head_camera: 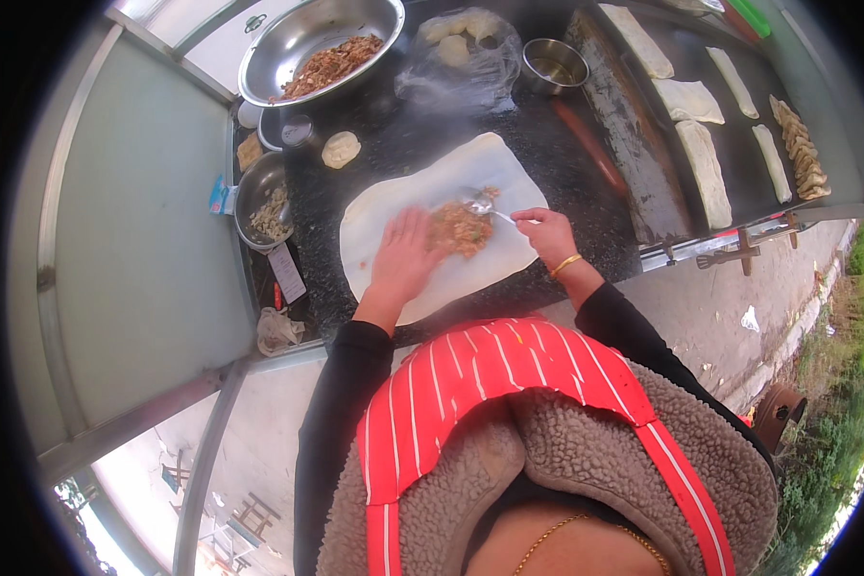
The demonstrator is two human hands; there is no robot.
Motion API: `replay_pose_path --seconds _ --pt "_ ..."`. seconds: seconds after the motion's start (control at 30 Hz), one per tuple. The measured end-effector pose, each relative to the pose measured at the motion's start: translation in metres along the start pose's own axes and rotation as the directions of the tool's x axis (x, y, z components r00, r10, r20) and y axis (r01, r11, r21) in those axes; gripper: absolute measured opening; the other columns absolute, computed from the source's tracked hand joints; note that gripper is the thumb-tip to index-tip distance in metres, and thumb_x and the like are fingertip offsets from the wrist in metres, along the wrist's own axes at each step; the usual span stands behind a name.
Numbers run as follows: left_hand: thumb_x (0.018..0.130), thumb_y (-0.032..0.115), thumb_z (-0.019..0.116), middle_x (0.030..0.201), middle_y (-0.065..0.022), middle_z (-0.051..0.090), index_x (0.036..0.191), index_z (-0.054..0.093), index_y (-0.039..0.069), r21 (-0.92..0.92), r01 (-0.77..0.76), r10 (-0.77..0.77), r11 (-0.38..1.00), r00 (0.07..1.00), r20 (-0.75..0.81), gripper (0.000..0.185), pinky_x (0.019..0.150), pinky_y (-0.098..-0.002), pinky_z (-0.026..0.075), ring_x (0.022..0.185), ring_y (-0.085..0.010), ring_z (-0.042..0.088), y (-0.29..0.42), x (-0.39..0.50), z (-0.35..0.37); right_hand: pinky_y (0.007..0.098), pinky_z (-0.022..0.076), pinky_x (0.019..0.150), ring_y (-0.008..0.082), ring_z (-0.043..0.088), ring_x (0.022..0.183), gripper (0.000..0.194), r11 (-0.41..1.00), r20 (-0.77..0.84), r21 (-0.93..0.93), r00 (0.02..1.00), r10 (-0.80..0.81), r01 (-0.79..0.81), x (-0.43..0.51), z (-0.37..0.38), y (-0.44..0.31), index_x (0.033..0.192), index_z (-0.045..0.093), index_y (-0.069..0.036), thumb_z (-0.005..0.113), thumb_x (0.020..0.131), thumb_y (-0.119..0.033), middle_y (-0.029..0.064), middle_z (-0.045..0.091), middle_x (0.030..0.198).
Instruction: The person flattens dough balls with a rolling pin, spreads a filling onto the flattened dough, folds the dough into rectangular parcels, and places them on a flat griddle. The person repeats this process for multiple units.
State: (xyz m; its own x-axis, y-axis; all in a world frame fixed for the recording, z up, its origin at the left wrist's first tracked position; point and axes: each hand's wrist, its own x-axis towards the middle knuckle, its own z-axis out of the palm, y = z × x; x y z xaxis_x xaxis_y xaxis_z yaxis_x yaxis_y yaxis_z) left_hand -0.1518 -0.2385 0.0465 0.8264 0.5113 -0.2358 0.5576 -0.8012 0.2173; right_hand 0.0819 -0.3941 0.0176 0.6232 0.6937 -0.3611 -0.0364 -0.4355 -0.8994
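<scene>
A wide, thin sheet of dough (396, 194) lies flat on the dark stone counter. Minced filling (461, 230) sits in a patch near its middle. My right hand (549, 236) grips the handle of a metal spoon (477, 201), whose bowl rests at the upper edge of the filling. At the filling's left side, my left hand (407, 252) lies palm down with nothing held, its fingertips slightly blurred. Whether it presses on the filling or only the dough is hard to see.
Behind the dough stand a large steel bowl of filling (335, 68), a plastic bag of dough pieces (461, 50) and a small steel pot (555, 65). A smaller bowl (263, 205) is left. Right are a red-brown rolling pin (589, 147) and a griddle (745, 165) bearing several dough strips.
</scene>
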Motion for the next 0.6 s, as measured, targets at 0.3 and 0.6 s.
replay_pose_path --seconds 0.3,0.6 --pt "0.102 0.052 0.042 0.163 -0.0197 0.025 0.155 0.030 0.001 0.107 -0.050 0.045 0.993 0.998 0.048 0.075 0.125 -0.0443 0.012 0.154 -0.0306 0.017 -0.007 -0.017 -0.005 0.0266 0.0464 0.058 0.0074 0.056 0.061 0.019 0.958 -0.015 -0.249 0.988 -0.153 0.145 -0.024 0.025 -0.007 0.103 0.078 -0.010 0.070 0.089 -0.018 0.0029 0.067 0.069" --pt "0.103 0.054 0.040 0.164 -0.0204 0.023 0.155 0.030 0.000 0.171 -0.183 0.180 0.968 0.983 0.033 0.076 0.125 -0.0442 0.010 0.154 -0.0318 0.016 0.004 -0.019 0.005 0.0316 0.0487 0.059 0.0130 0.060 0.059 0.020 0.869 -0.083 -0.438 0.952 -0.296 0.232 -0.037 0.036 -0.012 0.103 0.078 -0.010 0.070 0.089 -0.022 0.0096 0.068 0.070"
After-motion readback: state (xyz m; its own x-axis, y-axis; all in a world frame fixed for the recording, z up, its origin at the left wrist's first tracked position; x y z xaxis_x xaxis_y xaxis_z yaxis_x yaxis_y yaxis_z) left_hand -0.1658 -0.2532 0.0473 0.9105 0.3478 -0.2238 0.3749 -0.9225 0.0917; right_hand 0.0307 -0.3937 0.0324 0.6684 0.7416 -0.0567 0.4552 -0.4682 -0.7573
